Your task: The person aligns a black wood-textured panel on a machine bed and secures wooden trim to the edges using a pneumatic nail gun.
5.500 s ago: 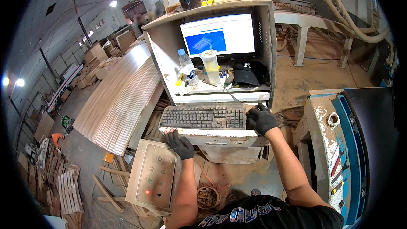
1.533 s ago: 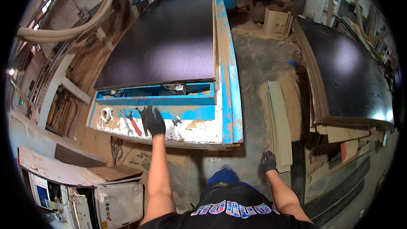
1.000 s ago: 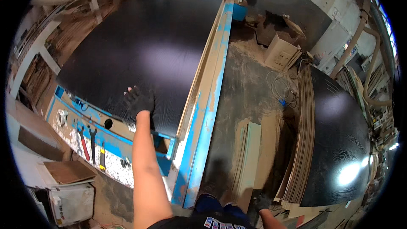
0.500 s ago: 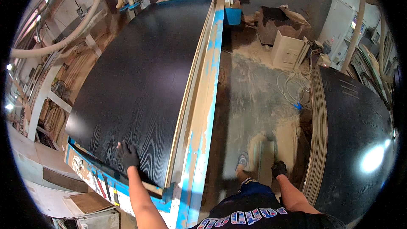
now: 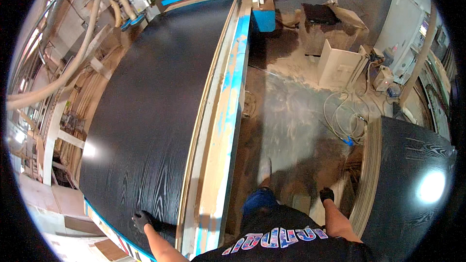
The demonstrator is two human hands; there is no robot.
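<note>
A long black wood-grain panel (image 5: pixel 145 102) lies flat on the blue-edged machine bed on my left. My left hand (image 5: pixel 142 220), in a dark glove with bare fingertips, rests on the panel's near end. Its fingers are loosely bent and apart, holding nothing. By my side hangs my right hand (image 5: pixel 327 194), gloved the same way. Its fingers are curled in with no object showing, and it is in the gap left of a stack of black panels (image 5: pixel 412 160).
A blue-painted rail (image 5: pixel 221 126) runs along the bed's right side. Coiled hose (image 5: pixel 342 116) lies on the dusty floor, with a beige board (image 5: pixel 336 68) and a brown bin (image 5: pixel 323 31) beyond. Machine heads with thick hoses (image 5: pixel 128 7) stand at the far left.
My view has shifted forward along the bed, and the far machine looks nearer. My left hand remains on the black panel, its fingers less stretched. My right hand still hangs beside me.
</note>
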